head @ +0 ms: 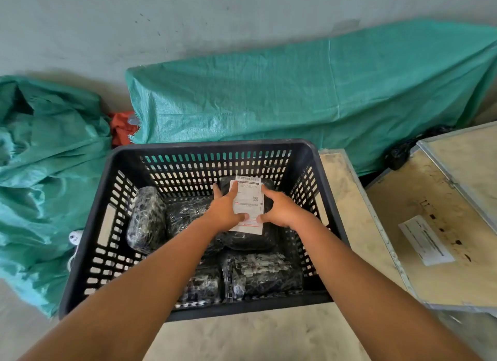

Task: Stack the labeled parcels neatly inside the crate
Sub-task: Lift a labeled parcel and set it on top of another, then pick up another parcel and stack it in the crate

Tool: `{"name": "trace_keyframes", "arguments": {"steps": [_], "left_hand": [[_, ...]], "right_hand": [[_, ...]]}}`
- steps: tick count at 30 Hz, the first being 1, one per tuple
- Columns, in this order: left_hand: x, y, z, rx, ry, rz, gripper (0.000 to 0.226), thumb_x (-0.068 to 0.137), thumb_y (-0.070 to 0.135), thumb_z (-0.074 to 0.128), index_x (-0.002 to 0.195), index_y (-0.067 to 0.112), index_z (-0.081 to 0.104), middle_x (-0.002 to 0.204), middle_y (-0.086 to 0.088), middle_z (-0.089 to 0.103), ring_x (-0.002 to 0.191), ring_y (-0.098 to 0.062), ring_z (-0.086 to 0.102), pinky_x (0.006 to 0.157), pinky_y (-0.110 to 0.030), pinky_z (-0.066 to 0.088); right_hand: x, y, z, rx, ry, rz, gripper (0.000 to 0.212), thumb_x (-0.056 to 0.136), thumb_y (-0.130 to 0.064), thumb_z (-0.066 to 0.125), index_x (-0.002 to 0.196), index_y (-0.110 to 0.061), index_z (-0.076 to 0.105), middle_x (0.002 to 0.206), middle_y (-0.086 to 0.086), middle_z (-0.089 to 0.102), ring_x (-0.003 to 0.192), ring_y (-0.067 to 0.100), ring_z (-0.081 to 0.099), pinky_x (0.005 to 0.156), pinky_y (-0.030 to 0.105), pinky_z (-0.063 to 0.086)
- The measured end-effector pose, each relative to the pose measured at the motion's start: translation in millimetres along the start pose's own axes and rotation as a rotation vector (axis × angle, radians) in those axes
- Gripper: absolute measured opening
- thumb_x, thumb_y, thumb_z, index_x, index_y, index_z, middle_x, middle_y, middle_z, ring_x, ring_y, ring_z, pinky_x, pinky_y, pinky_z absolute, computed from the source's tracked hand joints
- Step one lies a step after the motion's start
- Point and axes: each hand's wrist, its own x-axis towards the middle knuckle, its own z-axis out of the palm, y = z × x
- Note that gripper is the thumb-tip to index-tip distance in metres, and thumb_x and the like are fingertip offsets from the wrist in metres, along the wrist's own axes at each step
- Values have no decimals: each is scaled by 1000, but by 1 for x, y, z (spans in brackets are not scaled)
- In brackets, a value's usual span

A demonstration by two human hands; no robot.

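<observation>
A black slotted plastic crate point(88, 226) sits in front of me. Inside it lie several parcels wrapped in black film. Both hands reach into the crate and hold a black parcel with a white shipping label point(248, 196) near the back right. My left hand point(224, 210) grips its left side, thumb on the label. My right hand point(279, 209) grips its right side. Another parcel point(146, 218) lies along the left wall, one point(261, 273) at the front right, and one point(201, 285) at the front middle, partly hidden by my left forearm.
Green woven sacks lie at the left point(40, 159) and behind the crate point(295, 97). A plywood box with metal edging and a paper label point(430, 226) stands at the right. The crate rests on a pale wooden surface point(242, 339). A grey wall is behind.
</observation>
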Motion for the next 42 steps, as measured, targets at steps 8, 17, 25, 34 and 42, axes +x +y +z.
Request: {"name": "trace_keyframes", "arguments": {"steps": [8, 17, 25, 34, 42], "left_hand": [[-79, 7, -20, -35, 21, 270, 75, 84, 45, 77, 150, 30, 45, 163, -1, 32, 147, -19, 32, 119, -39, 29], [-122, -2, 19, 164, -360, 398, 79, 87, 37, 77, 155, 34, 37, 154, 11, 46, 138, -9, 45, 107, -21, 38], [-110, 1, 18, 319, -319, 458, 92, 81, 29, 84, 157, 19, 34, 153, -2, 47, 137, -19, 45, 112, -28, 36], [-132, 10, -16, -77, -148, 545, 60, 75, 17, 76, 130, 38, 68, 126, 22, 67, 114, 11, 59, 101, -17, 46], [-167, 40, -116, -354, -64, 613, 51, 85, -5, 71, 127, 24, 72, 76, 21, 73, 48, 6, 50, 50, -12, 42]], "right_hand": [[-98, 16, -22, -34, -91, -113, 59, 80, -26, 88, 134, -40, 66, 150, -7, 52, 124, 13, 55, 94, 27, 48], [-117, 33, 10, -173, -278, 93, 65, 79, -16, 89, 136, -39, 65, 140, 3, 61, 95, 23, 68, 70, 37, 65], [-118, 40, 8, 1, 6, -18, 38, 90, -14, 79, 126, -26, 74, 109, 0, 71, 70, 22, 75, 60, 32, 65], [-144, 29, -6, 144, 306, -194, 27, 94, -16, 73, 116, -31, 79, 116, -13, 74, 90, 8, 72, 85, 35, 62], [-185, 9, -37, 459, 253, -610, 34, 76, -51, 80, 110, -49, 77, 153, -27, 42, 138, -8, 44, 96, 21, 53]]}}
